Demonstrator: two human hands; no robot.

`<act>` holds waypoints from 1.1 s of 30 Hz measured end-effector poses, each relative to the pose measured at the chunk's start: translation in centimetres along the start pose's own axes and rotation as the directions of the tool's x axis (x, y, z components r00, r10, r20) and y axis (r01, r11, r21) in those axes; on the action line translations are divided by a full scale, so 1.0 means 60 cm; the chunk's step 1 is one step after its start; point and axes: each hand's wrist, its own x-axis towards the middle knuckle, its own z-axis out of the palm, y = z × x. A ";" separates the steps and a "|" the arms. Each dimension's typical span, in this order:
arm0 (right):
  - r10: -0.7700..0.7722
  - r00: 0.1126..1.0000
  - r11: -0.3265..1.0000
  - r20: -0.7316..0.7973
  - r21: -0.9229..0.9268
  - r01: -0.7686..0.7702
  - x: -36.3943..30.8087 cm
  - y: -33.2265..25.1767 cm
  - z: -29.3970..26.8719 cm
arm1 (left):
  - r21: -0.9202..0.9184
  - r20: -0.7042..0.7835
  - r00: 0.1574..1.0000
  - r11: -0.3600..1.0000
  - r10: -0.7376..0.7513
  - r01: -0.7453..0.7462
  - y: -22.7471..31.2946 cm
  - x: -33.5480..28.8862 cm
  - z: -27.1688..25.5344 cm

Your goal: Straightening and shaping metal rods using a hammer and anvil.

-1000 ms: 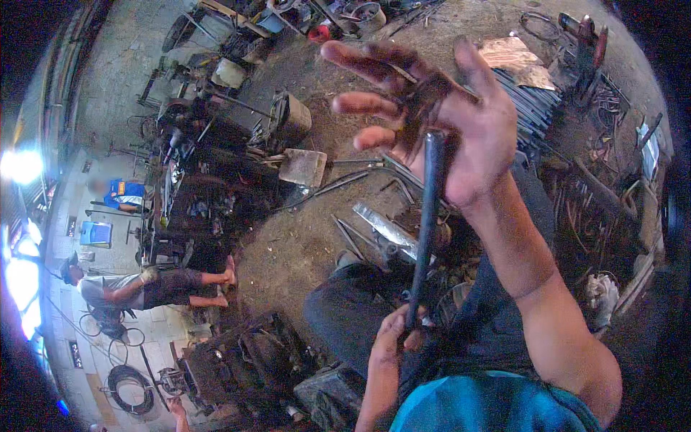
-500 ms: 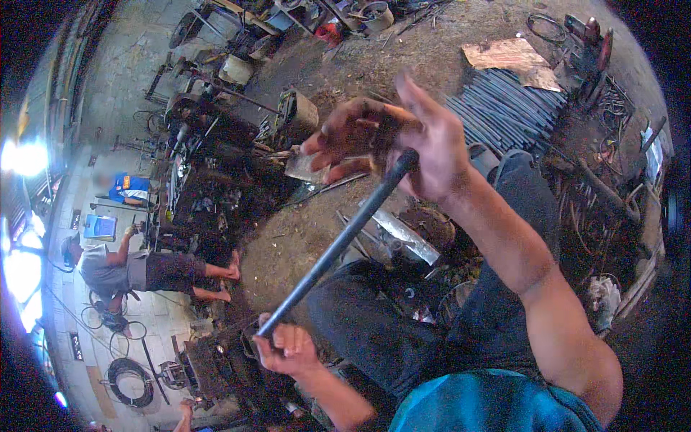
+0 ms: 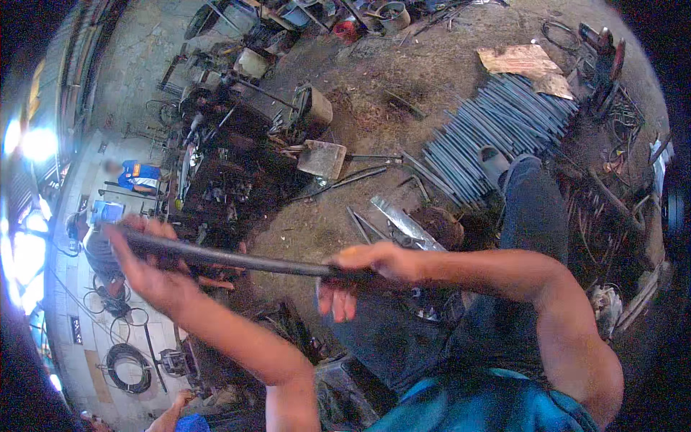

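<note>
A dark round metal rod (image 3: 252, 261) is held up in front of me, nearly level across the view, its left end a little higher. My left hand (image 3: 155, 270) is closed around the rod's left end, slightly blurred, with the thumb side nearer the rim. At the other end my right hand (image 3: 378, 266) grips the rod from above, its fingers curled under it. My bent right arm comes in from the lower right. Below the rod are my legs in dark trousers (image 3: 389, 331).
Many similar rods (image 3: 497, 129) lie piled on the dirt floor, beside a brown cardboard sheet (image 3: 522, 61). A shovel (image 3: 324, 160), a metal strip (image 3: 407, 223) and a bucket (image 3: 313, 108) are nearer the middle. Dark machinery stands left; a person in blue (image 3: 137, 174) is beyond it.
My left hand has risen up and left with the rod's end, so the rod has swung from steep to nearly level. My right hand has dropped and closed on the other end.
</note>
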 end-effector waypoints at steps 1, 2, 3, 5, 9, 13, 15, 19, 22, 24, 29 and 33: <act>0.059 0.989 0.997 0.133 -0.057 -0.051 -0.002 0.023 0.000 | 0.004 0.164 0.983 0.996 -0.084 0.085 -0.007 0.016 0.012; 0.194 0.973 0.981 0.129 -0.019 -0.193 -0.008 0.029 0.017 | 0.028 0.320 0.932 0.985 -0.167 0.168 -0.021 0.033 0.021; 0.253 0.946 0.963 0.203 -0.144 -0.226 -0.011 0.045 0.006 | 0.036 0.403 0.893 0.978 -0.200 0.203 -0.039 0.031 0.057; 0.280 0.938 0.940 0.204 -0.256 -0.225 -0.017 0.058 0.007 | 0.099 0.499 0.827 0.965 -0.259 0.242 -0.068 -0.010 0.113; 0.253 0.965 0.863 0.063 -0.466 -0.196 -0.043 0.099 -0.019 | 0.203 0.650 0.697 0.953 -0.303 0.224 -0.090 -0.090 0.146; 0.138 0.984 0.898 -0.115 -0.404 -0.173 -0.048 0.094 -0.029 | 0.206 0.696 0.656 0.957 -0.291 0.207 -0.086 -0.124 0.153; 0.067 0.974 0.945 -0.215 -0.298 -0.131 -0.049 0.055 -0.018 | 0.273 0.740 0.595 0.949 -0.314 0.161 -0.087 -0.121 0.157; -0.050 0.916 0.955 -0.399 -0.288 -0.074 -0.049 0.023 -0.032 | 0.350 0.762 0.561 0.934 -0.323 0.063 -0.114 -0.118 0.152; -0.058 0.864 0.962 -0.501 -0.260 -0.087 -0.051 -0.009 -0.021 | 0.313 0.753 0.609 0.950 -0.248 0.000 -0.128 -0.142 0.152; -0.124 0.824 0.974 -0.553 -0.228 -0.006 -0.051 -0.024 -0.023 | 0.380 0.776 0.562 0.923 -0.286 -0.055 -0.128 -0.151 0.143; -0.216 0.730 0.958 -0.648 0.004 0.286 -0.060 -0.066 -0.044 | 0.220 0.675 0.565 0.860 -0.475 0.460 -0.213 -0.246 0.090; -0.308 0.786 0.927 -0.536 0.018 0.375 -0.063 -0.089 -0.067 | 0.129 0.615 0.405 0.593 -0.677 0.795 -0.259 -0.349 0.047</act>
